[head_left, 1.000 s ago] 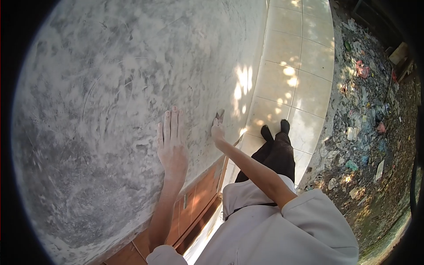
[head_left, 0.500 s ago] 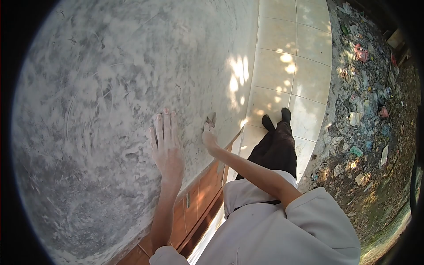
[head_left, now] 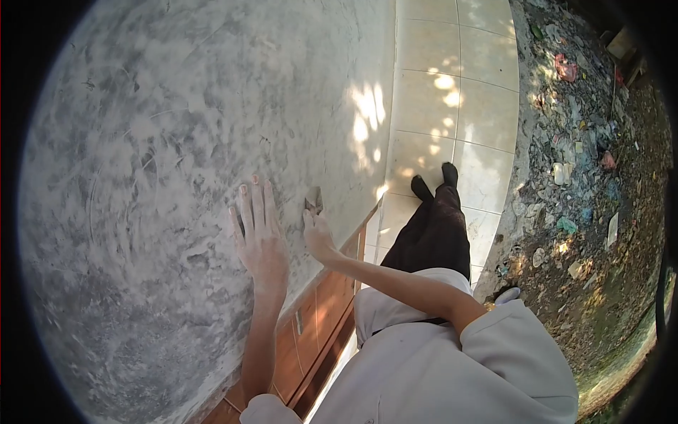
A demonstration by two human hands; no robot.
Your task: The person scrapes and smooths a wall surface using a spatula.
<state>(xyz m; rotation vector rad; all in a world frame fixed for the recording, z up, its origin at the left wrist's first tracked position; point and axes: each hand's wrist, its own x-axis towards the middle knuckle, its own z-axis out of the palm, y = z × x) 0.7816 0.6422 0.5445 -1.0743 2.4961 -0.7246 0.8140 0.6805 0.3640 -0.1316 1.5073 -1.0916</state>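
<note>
Patchy, streaked plaster is seen across the wall (head_left: 176, 141), so the smoothing is judged under way but unfinished. The left hand (head_left: 260, 240) is laid flat on it, fingers spread; just beside it, a small grey tool (head_left: 313, 199) is pinched against the wall by the right hand (head_left: 318, 237).

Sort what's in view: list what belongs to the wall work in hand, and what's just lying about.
In hand: wall; left hand, flat on it; right hand, pressing a small pad to it.
Lying about: litter on the dirt; tiled walkway; wooden panel below the wall.
</note>
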